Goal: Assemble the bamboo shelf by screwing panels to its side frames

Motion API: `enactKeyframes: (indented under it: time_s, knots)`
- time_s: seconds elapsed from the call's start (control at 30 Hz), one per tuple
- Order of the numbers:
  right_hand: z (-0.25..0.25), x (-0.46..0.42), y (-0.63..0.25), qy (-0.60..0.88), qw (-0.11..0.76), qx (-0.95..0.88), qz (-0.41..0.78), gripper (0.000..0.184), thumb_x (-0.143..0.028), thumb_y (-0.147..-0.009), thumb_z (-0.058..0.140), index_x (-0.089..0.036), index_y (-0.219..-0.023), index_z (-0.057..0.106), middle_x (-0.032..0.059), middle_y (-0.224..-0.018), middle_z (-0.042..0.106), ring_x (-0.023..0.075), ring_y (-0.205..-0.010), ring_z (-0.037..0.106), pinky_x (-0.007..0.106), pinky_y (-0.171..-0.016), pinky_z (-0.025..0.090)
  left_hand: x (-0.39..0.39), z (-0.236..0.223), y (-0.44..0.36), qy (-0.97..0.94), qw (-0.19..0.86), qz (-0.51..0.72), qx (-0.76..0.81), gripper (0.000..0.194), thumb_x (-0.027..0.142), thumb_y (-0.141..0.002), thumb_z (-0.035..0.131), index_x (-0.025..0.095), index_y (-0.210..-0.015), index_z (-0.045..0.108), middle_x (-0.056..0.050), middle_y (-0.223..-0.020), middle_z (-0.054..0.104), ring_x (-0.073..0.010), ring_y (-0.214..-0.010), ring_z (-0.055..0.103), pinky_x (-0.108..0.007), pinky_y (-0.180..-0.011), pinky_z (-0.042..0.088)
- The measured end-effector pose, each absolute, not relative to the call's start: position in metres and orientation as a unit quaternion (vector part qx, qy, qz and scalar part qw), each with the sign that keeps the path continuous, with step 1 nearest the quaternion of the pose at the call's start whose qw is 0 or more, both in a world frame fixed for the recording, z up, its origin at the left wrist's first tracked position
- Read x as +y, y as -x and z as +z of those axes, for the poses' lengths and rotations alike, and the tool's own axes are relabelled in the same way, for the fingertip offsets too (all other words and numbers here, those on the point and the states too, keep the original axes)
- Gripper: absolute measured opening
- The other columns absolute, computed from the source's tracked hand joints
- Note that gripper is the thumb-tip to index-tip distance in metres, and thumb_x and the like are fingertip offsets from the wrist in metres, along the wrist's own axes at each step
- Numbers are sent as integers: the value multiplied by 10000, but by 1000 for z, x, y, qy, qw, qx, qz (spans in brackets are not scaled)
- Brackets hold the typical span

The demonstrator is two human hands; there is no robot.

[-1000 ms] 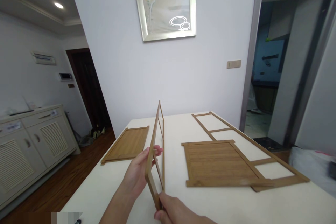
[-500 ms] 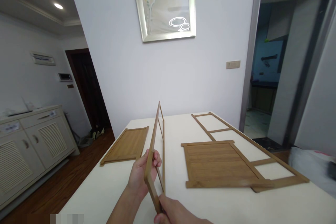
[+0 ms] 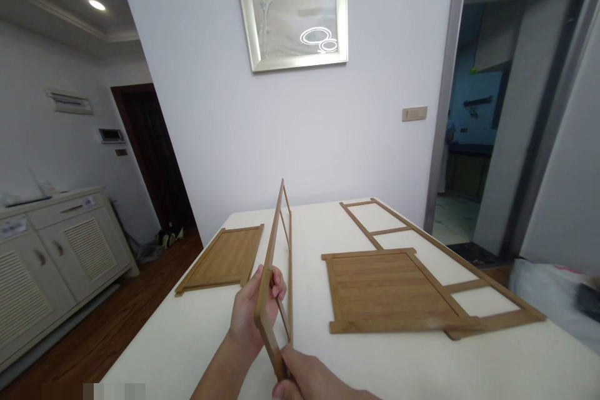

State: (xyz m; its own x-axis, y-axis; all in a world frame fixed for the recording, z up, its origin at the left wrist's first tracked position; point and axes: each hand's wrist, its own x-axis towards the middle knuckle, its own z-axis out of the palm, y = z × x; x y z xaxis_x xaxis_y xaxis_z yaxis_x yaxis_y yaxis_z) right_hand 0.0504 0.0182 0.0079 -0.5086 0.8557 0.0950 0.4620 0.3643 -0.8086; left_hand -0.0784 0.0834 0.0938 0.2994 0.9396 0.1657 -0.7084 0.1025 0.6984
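A thin brown wooden frame (image 3: 265,290) with crossbars stands on edge, nearly upright, over the middle of the white table (image 3: 309,300). My left hand (image 3: 250,312) is closed around its left rail, fingers curling through the opening. Low at the near end, my right hand (image 3: 304,372) grips the frame's near corner; part of this hand is cut off by the picture's bottom edge. Left of the hands lies a flat wooden panel (image 3: 222,257). A larger slatted panel (image 3: 387,290) rests to the right, its right side overlapping a second open wooden frame (image 3: 450,253).
Behind the table rises a white wall with a framed picture (image 3: 300,62) and a switch plate (image 3: 414,114). A louvred cabinet (image 3: 89,250) stands at the left. To the right are a doorway, where a person is partly visible, and a pale plastic bag (image 3: 544,290).
The view has shifted slightly. Both hands keep the same hold on the wooden frame. Part of a person now shows in the doorway at the right.
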Motion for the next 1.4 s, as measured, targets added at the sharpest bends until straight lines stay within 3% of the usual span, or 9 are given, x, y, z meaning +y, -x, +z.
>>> enactKeyframes:
  time_s: [1.4]
  knots:
    - [5, 18, -52, 390, 282, -795, 370, 193, -387, -870, 470, -234, -850, 354, -8, -787, 485, 130, -671, 436, 228, -601, 357, 83, 92, 76, -361, 713, 574, 175, 276, 357, -843, 601, 138, -676, 607, -21, -684, 552, -102, -562, 450, -246, -573, 424]
